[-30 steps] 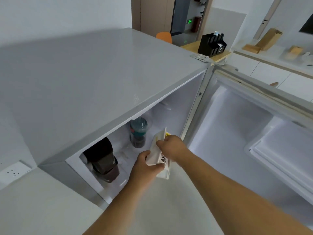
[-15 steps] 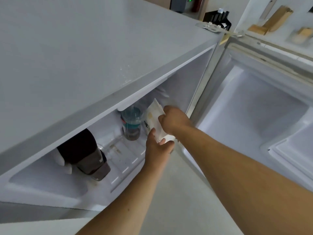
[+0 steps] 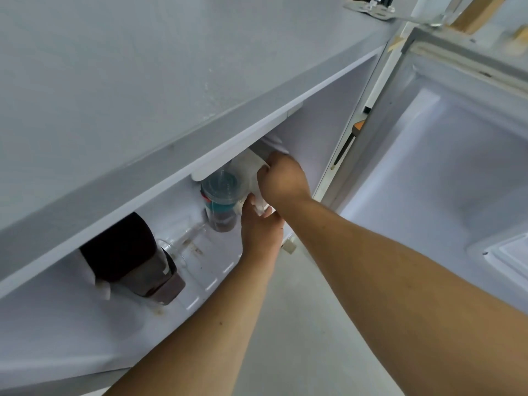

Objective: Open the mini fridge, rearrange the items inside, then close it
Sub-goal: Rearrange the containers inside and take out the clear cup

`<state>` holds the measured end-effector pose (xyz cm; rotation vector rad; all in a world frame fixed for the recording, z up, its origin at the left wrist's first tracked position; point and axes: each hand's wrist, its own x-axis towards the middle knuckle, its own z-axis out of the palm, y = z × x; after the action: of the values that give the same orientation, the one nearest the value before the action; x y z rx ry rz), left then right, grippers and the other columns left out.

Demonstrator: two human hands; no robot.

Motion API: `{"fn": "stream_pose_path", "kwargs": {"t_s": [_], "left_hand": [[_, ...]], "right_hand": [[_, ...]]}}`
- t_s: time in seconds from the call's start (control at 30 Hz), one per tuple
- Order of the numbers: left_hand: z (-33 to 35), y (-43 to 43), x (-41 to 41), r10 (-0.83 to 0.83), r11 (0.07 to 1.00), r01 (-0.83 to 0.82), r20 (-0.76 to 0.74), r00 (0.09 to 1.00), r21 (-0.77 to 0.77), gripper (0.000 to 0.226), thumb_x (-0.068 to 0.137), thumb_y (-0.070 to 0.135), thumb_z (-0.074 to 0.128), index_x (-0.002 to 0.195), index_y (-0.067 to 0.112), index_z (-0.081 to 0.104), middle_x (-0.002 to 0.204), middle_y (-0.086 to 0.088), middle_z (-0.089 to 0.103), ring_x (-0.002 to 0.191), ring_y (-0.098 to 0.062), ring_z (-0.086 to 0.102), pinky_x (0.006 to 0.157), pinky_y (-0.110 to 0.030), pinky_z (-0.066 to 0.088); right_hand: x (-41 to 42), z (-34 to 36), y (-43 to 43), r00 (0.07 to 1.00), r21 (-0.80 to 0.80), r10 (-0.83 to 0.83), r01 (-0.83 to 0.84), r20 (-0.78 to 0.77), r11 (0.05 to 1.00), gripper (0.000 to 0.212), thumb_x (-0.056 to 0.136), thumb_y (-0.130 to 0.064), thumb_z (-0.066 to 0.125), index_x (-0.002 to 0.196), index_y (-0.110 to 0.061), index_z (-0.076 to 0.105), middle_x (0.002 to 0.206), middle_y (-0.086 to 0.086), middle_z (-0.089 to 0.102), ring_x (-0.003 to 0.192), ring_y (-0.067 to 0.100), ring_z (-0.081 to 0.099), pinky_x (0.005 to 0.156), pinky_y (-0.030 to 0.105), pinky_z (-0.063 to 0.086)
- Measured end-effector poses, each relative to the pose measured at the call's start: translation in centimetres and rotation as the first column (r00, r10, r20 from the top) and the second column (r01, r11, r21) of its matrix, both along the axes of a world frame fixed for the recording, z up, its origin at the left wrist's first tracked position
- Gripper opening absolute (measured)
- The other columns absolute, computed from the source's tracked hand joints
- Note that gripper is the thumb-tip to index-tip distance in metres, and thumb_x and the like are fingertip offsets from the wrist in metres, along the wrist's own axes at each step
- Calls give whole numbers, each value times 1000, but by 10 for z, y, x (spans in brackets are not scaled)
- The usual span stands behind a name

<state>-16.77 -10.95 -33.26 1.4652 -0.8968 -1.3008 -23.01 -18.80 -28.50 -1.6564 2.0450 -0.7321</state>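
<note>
The grey mini fridge [image 3: 143,90] stands open, its door [image 3: 445,155] swung out to the right. Both my hands hold a white carton [image 3: 248,172] inside the fridge, at the right of the shelf. My right hand [image 3: 281,178] grips the carton's top. My left hand [image 3: 261,227] holds it from below. Just left of the carton stands a clear plastic cup [image 3: 221,198] with a lid and a dark drink. A dark brown bottle [image 3: 134,258] lies further left on the shelf. Most of the carton is hidden by my hands and the fridge's top edge.
The white fridge shelf [image 3: 211,270] has stains between the bottle and the cup. The door's inner shelf [image 3: 505,252] sticks out at the right. Pale floor [image 3: 300,324] shows under my arms. A metal hinge [image 3: 371,7] sits at the fridge's top right corner.
Both hands have carried the carton from in front of the fridge deeper inside, up and to the right of the cup. The camera has dropped lower and closer.
</note>
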Motion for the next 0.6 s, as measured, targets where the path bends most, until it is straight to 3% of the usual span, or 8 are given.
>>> {"fn": "stream_pose_path", "kwargs": {"t_s": [0.1,0.23,0.33,0.4,0.5,0.6], "left_hand": [[0,-2,0,5,1000,-5,29,1000,2,63,93,18,64,151,21,40,146,-3,52,129,-22,54,104,-38,47],[1,3,4,-43,999,43,-11,999,15,53,90,24,74,137,27,50,123,16,57,113,-10,58,87,-24,51],[-5,17,16,-26,998,23,42,999,60,27,90,14,66,113,28,63,109,12,67,107,-16,66,97,-42,55],[-1,27,28,48,996,-51,36,998,75,14,87,18,63,96,28,69,96,2,74,93,-25,72,89,-51,60],[11,29,47,215,977,-211,161,963,-40,7,83,24,59,86,26,65,85,3,72,83,-27,69,79,-47,59],[25,17,59,405,912,-376,208,890,-164,17,85,25,65,100,27,59,104,6,65,90,-15,64,75,-33,52]], "right_hand": [[0,-2,-2,999,5,3,-3,36,1000,22,96,-6,51,111,-9,66,97,6,65,71,16,54,49,16,30],[-5,1,11,998,-14,16,-15,69,1000,26,93,-6,48,112,-13,65,90,3,63,68,15,55,53,24,36],[-11,4,33,999,-156,-20,15,-35,988,37,91,-8,51,126,-16,61,122,7,63,94,27,61,70,34,46],[-12,7,47,996,-271,-29,5,-85,963,37,92,-11,53,128,-18,62,127,6,61,105,27,60,74,37,50],[-8,9,57,999,-242,-21,32,47,970,21,95,-17,52,109,-21,67,100,0,67,84,21,62,61,28,43],[2,9,56,959,-57,-75,94,275,994,21,99,-23,53,113,-22,68,94,-2,69,69,17,63,55,25,44]]}}
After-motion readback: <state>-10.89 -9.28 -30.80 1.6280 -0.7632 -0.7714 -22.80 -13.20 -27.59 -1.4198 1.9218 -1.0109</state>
